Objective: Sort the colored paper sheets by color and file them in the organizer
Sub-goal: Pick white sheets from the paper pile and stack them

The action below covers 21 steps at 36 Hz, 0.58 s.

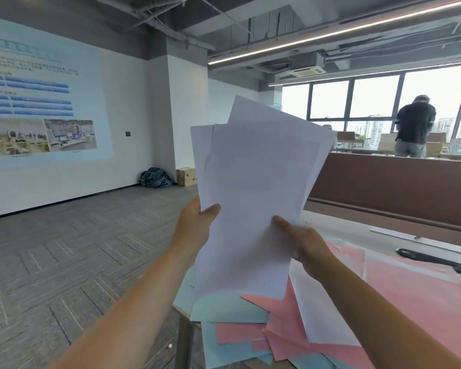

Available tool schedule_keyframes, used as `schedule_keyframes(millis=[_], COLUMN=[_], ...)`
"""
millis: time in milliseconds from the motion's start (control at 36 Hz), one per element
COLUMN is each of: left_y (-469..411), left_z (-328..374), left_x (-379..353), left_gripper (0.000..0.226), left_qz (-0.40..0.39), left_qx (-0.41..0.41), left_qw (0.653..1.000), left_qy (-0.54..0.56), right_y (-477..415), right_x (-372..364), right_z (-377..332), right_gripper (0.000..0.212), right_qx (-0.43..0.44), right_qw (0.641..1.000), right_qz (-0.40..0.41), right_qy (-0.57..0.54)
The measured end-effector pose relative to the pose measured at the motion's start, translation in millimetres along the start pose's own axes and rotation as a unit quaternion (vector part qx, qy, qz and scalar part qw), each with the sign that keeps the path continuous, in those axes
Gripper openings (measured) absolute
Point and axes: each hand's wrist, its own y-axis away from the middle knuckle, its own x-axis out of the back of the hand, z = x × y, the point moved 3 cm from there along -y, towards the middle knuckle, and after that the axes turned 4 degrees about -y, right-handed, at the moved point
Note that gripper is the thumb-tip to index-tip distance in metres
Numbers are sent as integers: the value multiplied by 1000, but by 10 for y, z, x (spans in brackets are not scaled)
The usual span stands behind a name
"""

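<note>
White sheets (256, 195): a loose, fanned stack, held upright in the air above the near corner of the table (338, 227). Your left hand (194, 225) pinches the stack's left edge, thumb on the front, fingers behind. Your right hand (304, 243) grips the lower right edge the same way. On the table beneath: pink sheets (410, 294) and blue sheets (232, 312) in an overlapping jumble, with one single white sheet (322, 315) lying across them. A black object (437, 259) lies farther right. A person (413, 129) stands at the window.
</note>
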Motion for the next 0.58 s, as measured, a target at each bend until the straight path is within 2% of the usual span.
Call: schedule_keyframes(millis=[56,139,222,361,417,500,583], left_y=[5,26,42,27,14,-12,-19], left_z=[-50,-131,-199,-244,-241,-250,-261], left_x=[4,14,0,-10,2,8,-7], left_gripper=[23,19,21,16,17,31,26], left_qz=[-7,-15,-29,-16,-4,-9,-24], left_qx=[7,20,29,35,39,43,44], left_qw=[1000,1000,999,999,999,999,999], left_qy=[-1,-3,-3,4,8,16,-9], right_y=[25,48,27,-16,-16,-21,-34], right_x=[14,13,21,20,30,46,64], right_z=[58,86,63,-22,-33,-21,-13], right_gripper=[56,54,54,68,57,31,12], right_qx=[-29,-39,-6,37,38,35,35], right_qw=[999,997,999,999,999,999,997], right_qz=[-16,-54,-43,-22,-23,-3,40], right_qy=[-17,-36,-14,2,9,30,50])
